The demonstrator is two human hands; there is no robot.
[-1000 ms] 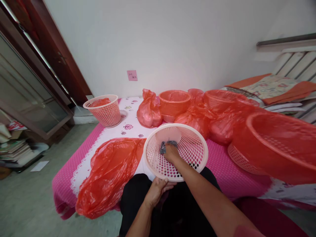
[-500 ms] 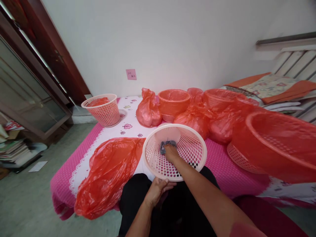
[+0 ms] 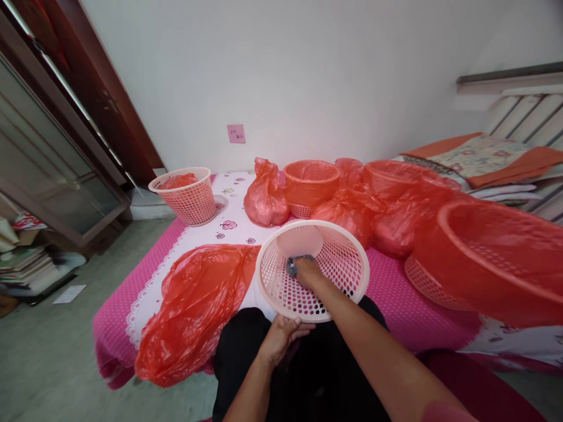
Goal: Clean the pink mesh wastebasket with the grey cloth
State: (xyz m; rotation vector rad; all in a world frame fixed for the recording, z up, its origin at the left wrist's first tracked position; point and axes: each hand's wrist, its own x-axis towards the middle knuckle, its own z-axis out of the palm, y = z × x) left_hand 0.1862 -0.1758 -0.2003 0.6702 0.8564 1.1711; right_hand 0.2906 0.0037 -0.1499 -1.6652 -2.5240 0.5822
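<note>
Plastic basket point(image 3: 338, 264), pale pink, perforated wall, tipped with its mouth toward the person, resting at the near edge of the bed point(image 3: 391, 293) above the lap.

- Left hand point(image 3: 281, 340): below the basket, fingers clamped on its near rim.
- Right hand point(image 3: 308, 272): reached inside the basket, closed over a grey cloth point(image 3: 291, 266) and pressing it to the inner wall near the base.
- Hands apart, one outside and one inside the same basket.
- Orange plastic bag point(image 3: 197, 305): crumpled, just left of the basket.
- Small basket point(image 3: 187, 196): upright at the far left corner.
- Orange-lined baskets point(image 3: 310, 181): grouped behind and to the right.
</note>
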